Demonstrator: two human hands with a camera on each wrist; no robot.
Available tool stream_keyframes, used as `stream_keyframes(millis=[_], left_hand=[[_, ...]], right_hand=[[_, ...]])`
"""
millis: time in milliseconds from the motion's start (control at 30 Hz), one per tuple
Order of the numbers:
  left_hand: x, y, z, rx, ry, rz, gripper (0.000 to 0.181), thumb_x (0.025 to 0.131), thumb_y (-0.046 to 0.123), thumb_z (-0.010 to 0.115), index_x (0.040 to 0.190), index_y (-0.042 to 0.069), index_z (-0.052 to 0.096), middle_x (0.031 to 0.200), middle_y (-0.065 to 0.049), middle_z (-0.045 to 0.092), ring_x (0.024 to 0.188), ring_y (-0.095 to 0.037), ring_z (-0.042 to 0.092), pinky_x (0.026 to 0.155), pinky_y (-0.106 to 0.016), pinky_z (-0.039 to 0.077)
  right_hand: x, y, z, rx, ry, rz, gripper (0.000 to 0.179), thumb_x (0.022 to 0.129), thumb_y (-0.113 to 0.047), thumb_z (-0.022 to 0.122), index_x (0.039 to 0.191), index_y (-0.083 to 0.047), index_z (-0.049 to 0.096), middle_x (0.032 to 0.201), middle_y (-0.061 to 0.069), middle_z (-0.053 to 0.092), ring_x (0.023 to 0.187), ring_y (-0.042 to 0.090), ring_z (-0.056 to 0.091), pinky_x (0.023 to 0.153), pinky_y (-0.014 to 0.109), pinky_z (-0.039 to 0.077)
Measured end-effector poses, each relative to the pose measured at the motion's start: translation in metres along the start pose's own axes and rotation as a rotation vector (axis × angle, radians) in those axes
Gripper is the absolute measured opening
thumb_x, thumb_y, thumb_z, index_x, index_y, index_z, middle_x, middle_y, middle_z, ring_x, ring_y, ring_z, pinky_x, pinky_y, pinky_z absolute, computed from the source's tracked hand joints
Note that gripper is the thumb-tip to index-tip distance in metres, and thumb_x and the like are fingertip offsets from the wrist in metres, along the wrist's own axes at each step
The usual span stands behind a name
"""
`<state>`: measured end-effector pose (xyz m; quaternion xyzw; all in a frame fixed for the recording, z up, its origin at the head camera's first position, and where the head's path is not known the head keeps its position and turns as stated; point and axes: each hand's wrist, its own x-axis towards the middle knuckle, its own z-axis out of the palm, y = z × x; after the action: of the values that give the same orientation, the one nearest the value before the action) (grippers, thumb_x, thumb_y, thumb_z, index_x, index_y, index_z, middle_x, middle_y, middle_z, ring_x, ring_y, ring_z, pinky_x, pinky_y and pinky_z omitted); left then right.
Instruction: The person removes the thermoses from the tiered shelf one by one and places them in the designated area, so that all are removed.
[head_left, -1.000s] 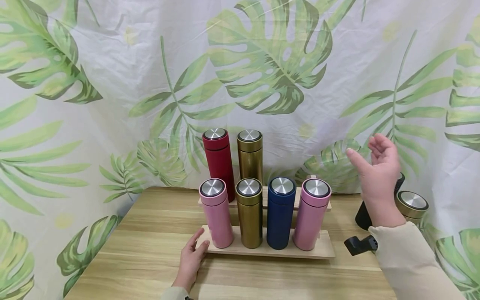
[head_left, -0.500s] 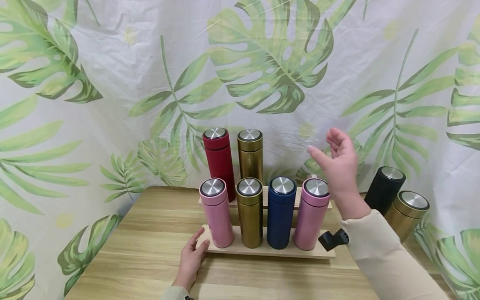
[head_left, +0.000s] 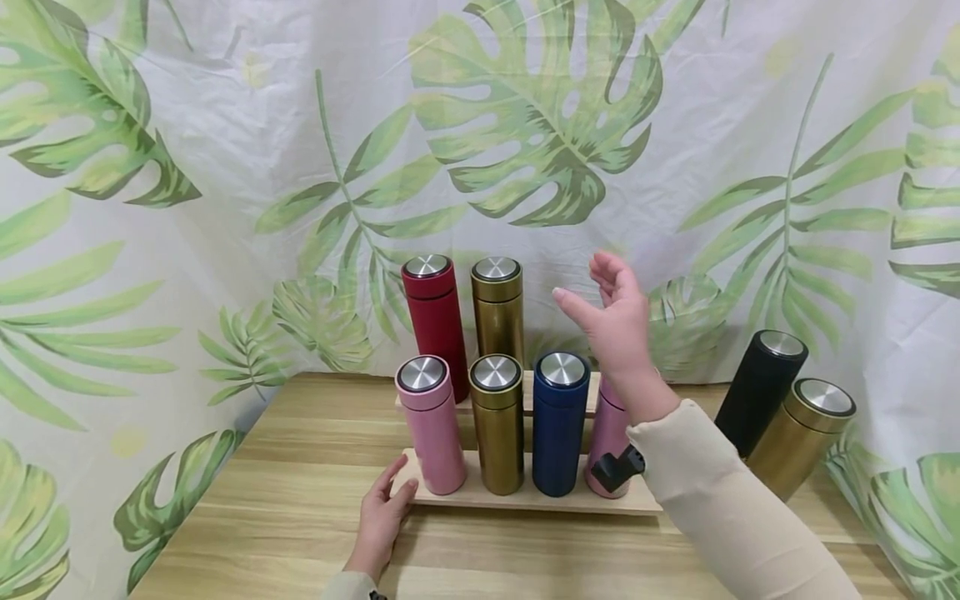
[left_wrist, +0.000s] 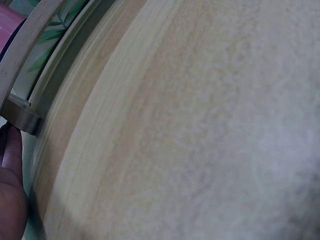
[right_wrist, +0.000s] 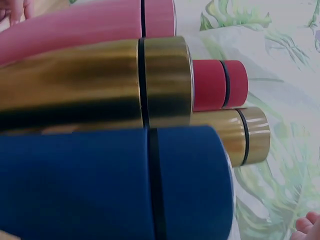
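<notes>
My left hand (head_left: 382, 517) holds the left end of a two-tier wooden display stand (head_left: 622, 500), its thumb at the front edge. On the front tier stand a pink thermos bottle (head_left: 435, 442), a gold one (head_left: 500, 442), a blue one (head_left: 559, 442) and another pink one (head_left: 607, 429), partly hidden by my right forearm. A red thermos (head_left: 435, 325) and a second gold one (head_left: 498, 321) stand on the back tier. My right hand (head_left: 618, 321) is raised above the right part of the stand, fingers loosely bent, holding nothing.
To the right of the stand, a black thermos (head_left: 765, 383) and another gold thermos (head_left: 802, 433) stand on the wood-grain table (head_left: 285, 475). A leaf-print curtain (head_left: 225, 250) hangs behind the table.
My right hand has moved left, from in front of the black and gold bottles at the right to above the stand's right part. My left hand has stayed on the stand.
</notes>
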<state>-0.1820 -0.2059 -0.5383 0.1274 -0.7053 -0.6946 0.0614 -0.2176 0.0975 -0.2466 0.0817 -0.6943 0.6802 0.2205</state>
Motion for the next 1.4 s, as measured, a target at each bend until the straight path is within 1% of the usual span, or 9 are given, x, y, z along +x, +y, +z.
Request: stream_keyframes(millis=[133,233,400,533,700,800,1000,1233,1400], left_hand=[[0.000,0.000,0.000,-0.004,-0.005,0.000,0.053,0.089,0.012,0.062,0.138,0.007,0.043,0.141,-0.018,0.040,0.081,0.001,0.054,0.071,-0.017,0.051],[0.000,0.000,0.000,-0.006,-0.013,0.008,0.054,0.089,0.012,0.062,0.138,0.007,0.042,0.145,-0.017,0.035,0.083,0.003,0.054,0.071,-0.017,0.050],[0.001,-0.001,0.000,0.003,-0.007,0.016,0.053,0.088,0.013,0.063,0.137,0.007,0.044,0.147,-0.015,0.032,0.095,-0.001,0.053,0.074,-0.016,0.050],[0.000,-0.001,0.000,0.003,-0.004,0.022,0.053,0.088,0.012,0.063,0.137,0.006,0.044,0.148,-0.014,0.031,0.104,-0.005,0.050,0.074,-0.016,0.050],[-0.001,-0.001,-0.001,0.003,0.011,0.025,0.052,0.088,0.011,0.062,0.137,0.006,0.044,0.148,-0.013,0.032,0.091,0.002,0.052,0.073,-0.016,0.050],[0.000,-0.002,-0.001,0.000,0.011,0.026,0.052,0.088,0.011,0.062,0.137,0.006,0.044,0.147,-0.013,0.033,0.083,0.003,0.054,0.072,-0.016,0.050],[0.001,-0.005,-0.002,0.019,0.006,0.021,0.054,0.088,0.014,0.064,0.137,0.007,0.044,0.148,-0.012,0.032,0.093,0.004,0.050,0.073,-0.017,0.051],[0.002,-0.005,-0.002,0.005,0.002,0.023,0.053,0.087,0.013,0.064,0.137,0.007,0.045,0.146,-0.014,0.034,0.084,0.002,0.054,0.073,-0.019,0.051],[0.002,-0.004,-0.001,0.002,0.003,0.046,0.053,0.087,0.014,0.064,0.136,0.004,0.045,0.146,-0.016,0.034,0.088,0.002,0.053,0.071,-0.017,0.051]], right_hand=[[0.002,0.002,0.011,0.026,-0.033,0.021,0.065,0.078,-0.008,0.072,0.134,-0.001,0.040,0.135,0.012,0.044,0.125,0.019,0.040,0.109,0.026,0.027],[0.004,0.004,0.018,0.025,-0.056,0.042,0.067,0.078,-0.009,0.072,0.135,-0.002,0.039,0.136,0.012,0.044,0.125,0.020,0.040,0.109,0.027,0.027],[0.005,0.007,0.027,-0.020,-0.091,0.073,0.067,0.079,-0.015,0.073,0.136,-0.005,0.040,0.136,0.008,0.045,0.125,0.019,0.041,0.108,0.027,0.029],[0.008,0.013,0.035,-0.051,-0.125,0.079,0.068,0.079,-0.017,0.073,0.137,-0.005,0.039,0.138,0.009,0.044,0.126,0.021,0.040,0.109,0.031,0.029],[0.011,0.019,0.047,-0.076,-0.162,0.117,0.071,0.079,-0.019,0.073,0.139,-0.005,0.037,0.142,0.009,0.041,0.130,0.022,0.037,0.110,0.032,0.028],[0.014,0.022,0.053,-0.096,-0.186,0.145,0.074,0.079,-0.021,0.073,0.141,-0.007,0.034,0.144,0.007,0.038,0.132,0.022,0.034,0.111,0.033,0.027],[0.018,0.028,0.063,-0.140,-0.222,0.200,0.081,0.079,-0.027,0.073,0.144,-0.009,0.029,0.149,0.008,0.031,0.136,0.024,0.029,0.110,0.039,0.029],[0.020,0.034,0.069,-0.180,-0.227,0.192,0.076,0.078,-0.026,0.073,0.142,-0.012,0.034,0.143,0.009,0.039,0.133,0.025,0.032,0.107,0.041,0.033],[0.023,0.033,0.072,-0.209,-0.232,0.171,0.073,0.078,-0.027,0.073,0.139,-0.013,0.036,0.131,0.009,0.049,0.118,0.025,0.047,0.097,0.040,0.042]])
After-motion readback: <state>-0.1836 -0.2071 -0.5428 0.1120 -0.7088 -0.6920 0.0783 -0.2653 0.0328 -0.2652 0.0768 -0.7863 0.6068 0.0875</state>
